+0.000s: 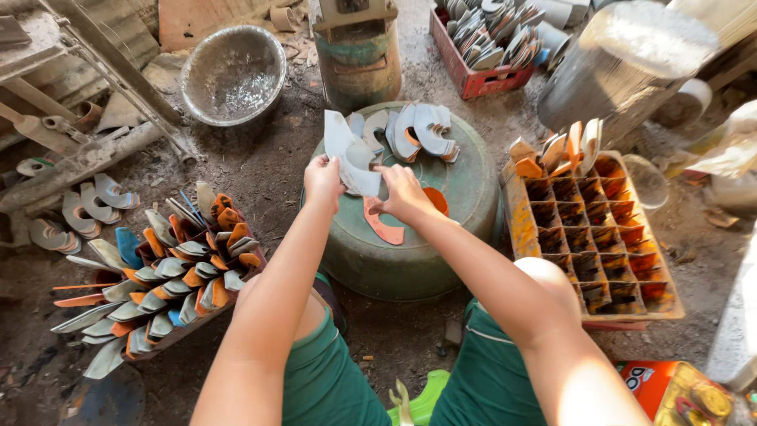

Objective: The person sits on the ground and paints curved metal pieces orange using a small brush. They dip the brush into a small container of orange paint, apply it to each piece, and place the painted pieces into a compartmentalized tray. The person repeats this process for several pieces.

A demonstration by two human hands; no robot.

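Head view: left hand [323, 180] and right hand [402, 192], both closed, pinch one grey curved piece [351, 158] over upturned green basin [465, 185]. Risk: loose stack [418, 130] at basin's far edge could slide off if jolted; orange piece [382, 225] too.

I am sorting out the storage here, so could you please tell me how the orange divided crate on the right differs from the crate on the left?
The orange divided crate sits level and shows mostly empty square cells, with a few curved pieces at its far end. The tilted crate on the left leans and is packed with grey and orange curved pieces. Both rest on the dirt ground beside the upturned green basin.
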